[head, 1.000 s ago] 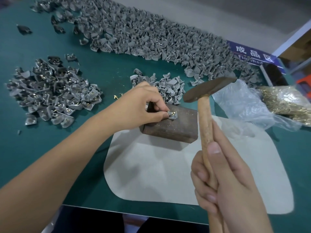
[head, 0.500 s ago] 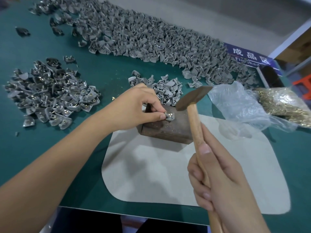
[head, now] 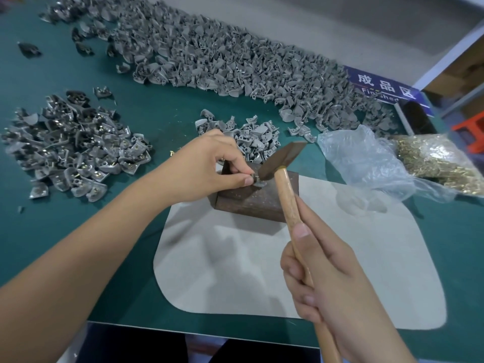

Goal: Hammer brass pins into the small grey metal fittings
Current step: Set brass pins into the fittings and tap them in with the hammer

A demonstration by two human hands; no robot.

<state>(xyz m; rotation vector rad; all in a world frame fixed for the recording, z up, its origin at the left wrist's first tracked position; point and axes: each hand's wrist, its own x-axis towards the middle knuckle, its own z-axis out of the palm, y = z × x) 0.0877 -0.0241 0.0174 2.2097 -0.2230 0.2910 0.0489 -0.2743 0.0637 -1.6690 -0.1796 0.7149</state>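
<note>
Hammer point(head: 281, 163) down on the work: its dark head sits right against the small grey fitting point(head: 258, 180) on top of the rusty brown block point(head: 251, 203), at the centre of your view. Your right hand point(head: 337, 289) is wrapped tight around the wooden handle, thumb laid along the shaft, coming in from five o'clock. Your left hand point(head: 207, 171) reaches in from eight o'clock and pinches that fitting between thumb and fingertips, pressing it to the block just beside the hammer face. Whether a brass pin stands in it you cannot tell from here; the spot is too small and half covered.

The block stands on the far edge of a pale grey mat point(head: 288, 271), which lies on the green table point(head: 162, 121). At nine o'clock sits a heap of fittings with brass glints point(head: 76, 150). At twelve o'clock, just behind your left hand, a small cluster of plain grey fittings point(head: 243, 134) waits, and beyond it a long bank of grey fittings point(head: 222, 61) runs from eleven to one o'clock. At two o'clock a clear plastic bag point(head: 366, 163) lies crumpled, and touching it, a bag of brass pins point(head: 440, 163). A blue sign point(head: 385, 86) lies past them at the table's edge.
</note>
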